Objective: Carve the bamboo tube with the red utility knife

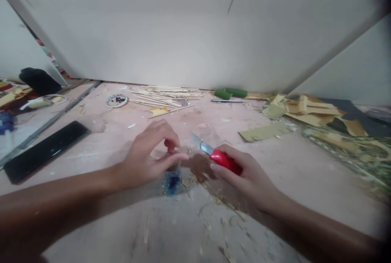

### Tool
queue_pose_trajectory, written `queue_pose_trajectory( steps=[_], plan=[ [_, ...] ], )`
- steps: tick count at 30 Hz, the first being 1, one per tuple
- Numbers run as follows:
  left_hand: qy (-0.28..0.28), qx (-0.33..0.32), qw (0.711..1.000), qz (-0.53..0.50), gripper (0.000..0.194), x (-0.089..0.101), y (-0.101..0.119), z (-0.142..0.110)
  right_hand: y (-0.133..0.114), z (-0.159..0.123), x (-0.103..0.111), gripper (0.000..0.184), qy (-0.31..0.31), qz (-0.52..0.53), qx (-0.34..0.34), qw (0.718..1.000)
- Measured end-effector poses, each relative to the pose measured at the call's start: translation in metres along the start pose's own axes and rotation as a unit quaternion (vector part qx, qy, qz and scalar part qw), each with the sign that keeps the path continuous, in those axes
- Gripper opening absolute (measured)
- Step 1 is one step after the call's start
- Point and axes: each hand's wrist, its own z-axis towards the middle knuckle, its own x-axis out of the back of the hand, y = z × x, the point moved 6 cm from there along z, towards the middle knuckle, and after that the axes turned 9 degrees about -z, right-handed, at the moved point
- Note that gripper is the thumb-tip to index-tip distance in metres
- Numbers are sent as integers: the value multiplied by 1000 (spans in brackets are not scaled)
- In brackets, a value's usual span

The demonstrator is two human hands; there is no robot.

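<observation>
My right hand [244,169] is wrapped round the red handle of a knife [224,160], its short metal blade pointing up and left toward my other hand. Left of the blade, my left hand [155,151] has its fingers curled toward the thumb in a loose pinch. A tiny pale bit shows by the thumb tip, but what the fingers hold is too small and blurred to name. Beneath that hand is a blurred blue patch or object [172,181] on the work surface. Thin shavings [226,202] lie scattered below both hands.
Thin pale sticks [165,95] lie at the back, beside a round lid [116,100] holding small dark bits. A phone [45,151] rests at left. Green cylinders [230,93], a sandpaper-like strip [264,131] and tan scraps [314,110] lie at right. A white panel [183,30] stands behind.
</observation>
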Motion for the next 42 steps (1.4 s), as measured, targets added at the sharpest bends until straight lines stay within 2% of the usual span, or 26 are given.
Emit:
queue_pose_trajectory(
  steps=[2, 4, 7, 10, 13, 16, 20, 24, 29, 34, 38, 42],
  plan=[
    [-38, -74, 990, 113, 35, 0, 7, 2, 2, 0, -3, 11, -12, -2, -3, 1000],
    [-68, -155, 967, 191, 42, -1, 13, 2, 3, 0, -3, 12, -18, -4, -5, 1000],
    [-60, -223, 948, 220, 47, 1, 20, 0, 2, 0, -3, 13, -20, -9, -2, 1000],
    [-63, -209, 948, 230, 44, 1, 20, 2, 2, 0, -3, 12, -16, -17, 3, 1000],
    [-79, -192, 948, 243, 26, -2, 20, 2, 1, 0, -3, 11, -22, -27, 6, 999],
    [-58, -216, 944, 243, 15, 0, 19, -3, 1, -1, -4, 10, -32, -37, 14, 999],
    [-36, -248, 938, 239, 19, 2, 18, -9, 1, -1, -5, 10, -36, -51, 21, 998],
    [-77, -265, 930, 243, 20, -1, 23, -7, 2, -2, -7, 12, -40, -66, 26, 997],
    [-89, -267, 927, 248, 16, -2, 30, -2, 3, -3, -8, 12, -49, -83, 33, 995],
    [-76, -275, 927, 243, 22, -1, 31, -3, 3, -1, -6, 14, -48, -76, 24, 996],
    [-98, -282, 924, 241, 27, -3, 29, -6, -2, 0, -5, 17, -47, -49, 19, 998],
    [-91, -258, 938, 211, 19, -5, 24, -7, 5, -3, 0, 20, -5, -30, -4, 1000]
  ],
)
